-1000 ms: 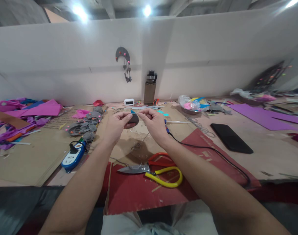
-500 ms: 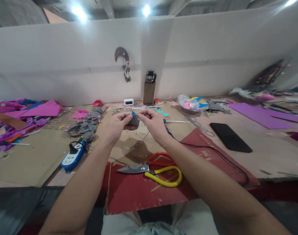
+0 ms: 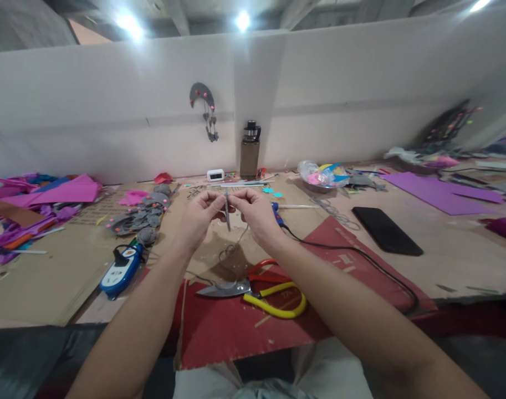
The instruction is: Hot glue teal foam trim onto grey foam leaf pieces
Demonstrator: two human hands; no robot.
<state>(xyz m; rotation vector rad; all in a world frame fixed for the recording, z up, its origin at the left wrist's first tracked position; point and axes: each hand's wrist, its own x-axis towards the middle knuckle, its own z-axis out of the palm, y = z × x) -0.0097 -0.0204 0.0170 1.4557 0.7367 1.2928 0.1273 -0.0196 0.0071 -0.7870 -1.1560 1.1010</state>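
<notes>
Both hands meet above the cardboard, pinching a small grey felt piece [image 3: 228, 213] that now shows almost edge-on, with a bit of blue at its top. My left hand [image 3: 205, 213] is closed on its left side. My right hand [image 3: 253, 210] closes on it from the right, fingertips near the top edge. A thin grey cord [image 3: 241, 237] hangs below the right fingers and loops onto the cardboard. Large scissors [image 3: 273, 299] with one red and one yellow handle lie beneath my forearms, blades pointing left.
To the left lie a blue-and-white power strip [image 3: 122, 271], grey felt pieces with pink balls [image 3: 138, 216] and purple felt [image 3: 65, 194]. A bottle [image 3: 250, 155] stands at the wall. On the right are a black phone [image 3: 386, 231], a bowl of scraps [image 3: 323, 180] and a dark cable [image 3: 344, 247].
The grey felt piece has turned from showing its flat face to nearly edge-on. Both hands have drawn closer together around it. The whole view has shifted slightly.
</notes>
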